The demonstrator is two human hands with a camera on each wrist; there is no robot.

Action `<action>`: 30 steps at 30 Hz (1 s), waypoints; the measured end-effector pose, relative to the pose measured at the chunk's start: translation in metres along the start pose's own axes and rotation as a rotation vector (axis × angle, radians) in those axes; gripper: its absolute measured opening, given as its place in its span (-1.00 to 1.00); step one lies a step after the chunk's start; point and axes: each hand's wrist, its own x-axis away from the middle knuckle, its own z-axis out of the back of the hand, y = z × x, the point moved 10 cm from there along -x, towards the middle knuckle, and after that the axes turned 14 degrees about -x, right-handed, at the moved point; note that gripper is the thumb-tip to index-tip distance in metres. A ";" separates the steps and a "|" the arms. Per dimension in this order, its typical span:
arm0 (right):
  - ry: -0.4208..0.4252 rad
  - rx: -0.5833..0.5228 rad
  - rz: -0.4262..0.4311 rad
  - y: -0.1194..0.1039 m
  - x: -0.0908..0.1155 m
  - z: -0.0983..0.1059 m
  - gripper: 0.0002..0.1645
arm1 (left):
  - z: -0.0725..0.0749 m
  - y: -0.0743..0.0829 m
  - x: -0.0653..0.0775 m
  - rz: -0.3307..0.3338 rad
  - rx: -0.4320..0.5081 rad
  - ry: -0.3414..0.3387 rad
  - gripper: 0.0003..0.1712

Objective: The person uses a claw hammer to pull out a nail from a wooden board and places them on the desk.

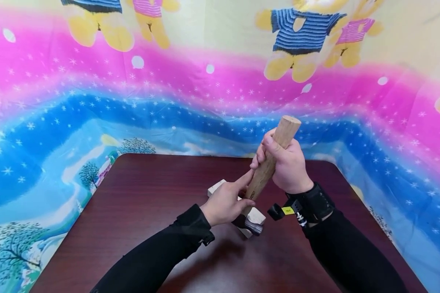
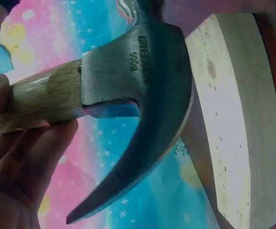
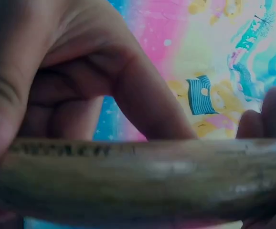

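Observation:
A claw hammer with a pale wooden handle (image 1: 264, 177) slants over the table, its butt end up and away. My left hand (image 1: 225, 201) grips the handle close to the head, thumb on one side and fingers on the other. Higher up, my right hand (image 1: 291, 169) holds the same handle near its butt end. In the left wrist view the steel hammer head (image 2: 152, 90) shows its curved claw and a 500g mark. Beside it is a pale wood block (image 2: 224, 119), partly hidden by the left hand in the head view. Whether head and block touch, I cannot tell.
The block lies on a dark reddish-brown table (image 1: 150, 191). Behind and around the table hangs a printed cloth (image 1: 190, 93) with bears and snowflakes. A black strap device (image 1: 311, 205) sits on the right wrist.

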 end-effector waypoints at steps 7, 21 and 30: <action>-0.059 0.138 -0.135 0.002 0.000 0.002 -0.55 | 0.005 0.007 0.004 0.010 0.057 -0.008 0.08; -0.112 1.124 0.049 -0.017 -0.006 0.054 -0.02 | 0.016 -0.038 0.028 0.294 0.164 -0.056 0.14; 0.075 1.550 0.074 -0.020 -0.010 0.121 -0.01 | 0.025 -0.061 0.055 0.386 0.204 -0.063 0.16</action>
